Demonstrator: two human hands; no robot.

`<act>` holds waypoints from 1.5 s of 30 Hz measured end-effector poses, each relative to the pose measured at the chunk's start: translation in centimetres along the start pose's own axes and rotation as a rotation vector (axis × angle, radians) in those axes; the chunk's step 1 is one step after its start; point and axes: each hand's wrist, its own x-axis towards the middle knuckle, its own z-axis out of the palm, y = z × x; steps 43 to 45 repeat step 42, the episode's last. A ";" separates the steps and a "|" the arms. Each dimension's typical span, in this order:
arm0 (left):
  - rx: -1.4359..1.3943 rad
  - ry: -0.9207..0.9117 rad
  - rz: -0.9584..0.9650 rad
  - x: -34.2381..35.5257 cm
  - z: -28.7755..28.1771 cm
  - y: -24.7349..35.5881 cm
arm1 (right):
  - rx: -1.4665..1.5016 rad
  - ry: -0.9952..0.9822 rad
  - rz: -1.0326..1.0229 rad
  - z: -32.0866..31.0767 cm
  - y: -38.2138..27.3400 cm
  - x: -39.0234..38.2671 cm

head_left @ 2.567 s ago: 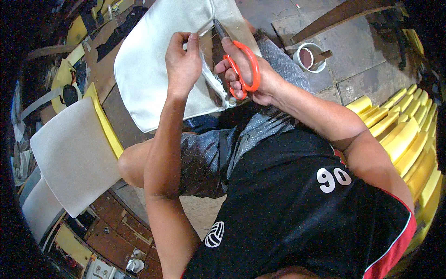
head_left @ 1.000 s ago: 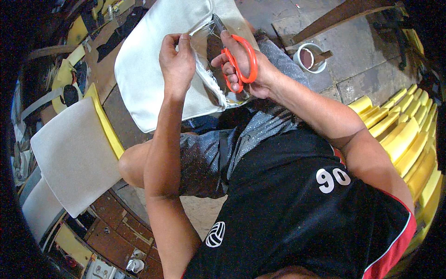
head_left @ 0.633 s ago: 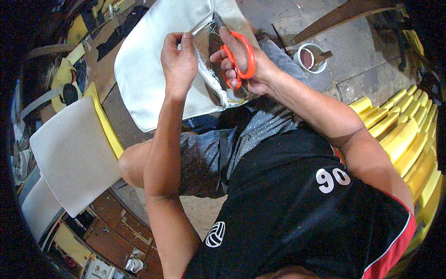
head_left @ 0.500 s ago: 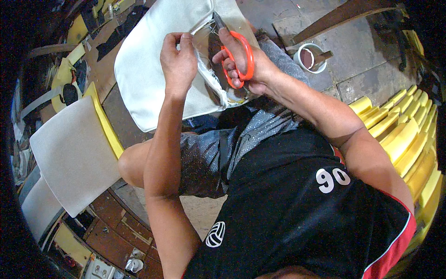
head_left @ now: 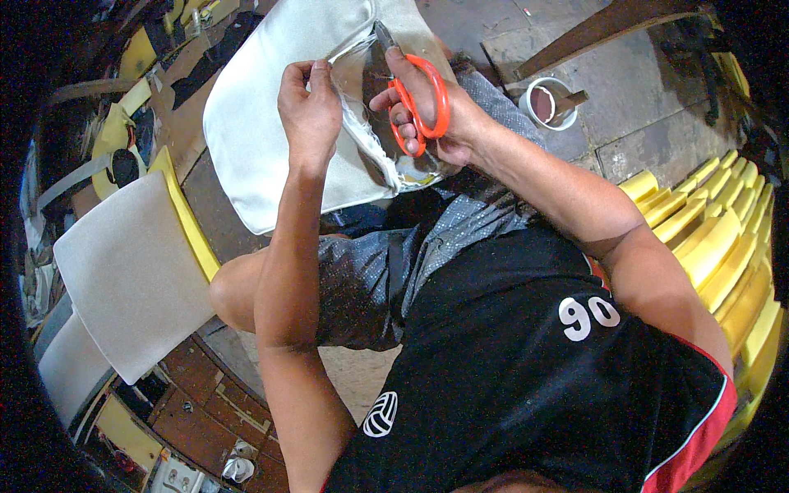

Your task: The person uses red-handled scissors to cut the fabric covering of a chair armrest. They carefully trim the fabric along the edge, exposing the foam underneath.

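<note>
A pale fabric-covered cushion panel (head_left: 255, 140) lies across my lap, its frayed fabric edge (head_left: 367, 141) running along an opening. My left hand (head_left: 311, 111) pinches a strip of that fabric edge between thumb and fingers. In my right hand (head_left: 423, 94) are scissors (head_left: 442, 103) with orange handles, my thumb and fingers in and around the loops. Their dark blades point up and left, the tips at the fabric edge near the top of the opening. Whether the blades are closed on fabric is too small to tell.
To the left stands another pale padded panel (head_left: 136, 271) with yellow foam (head_left: 187, 214) beside it. A white pot (head_left: 549, 103) with a flat stick in it sits on the floor at right, near a curved wooden piece (head_left: 608, 37). Yellow foam pieces (head_left: 723, 238) are stacked far right.
My left hand has shifted slightly left, drawing the fabric strip outward. The scissors have moved only slightly, and the frayed edge has opened a little wider.
</note>
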 end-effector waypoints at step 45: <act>0.151 0.023 0.076 -0.7 0.0 1.5 | 0.002 0.017 -0.042 0.2 0.4 0.8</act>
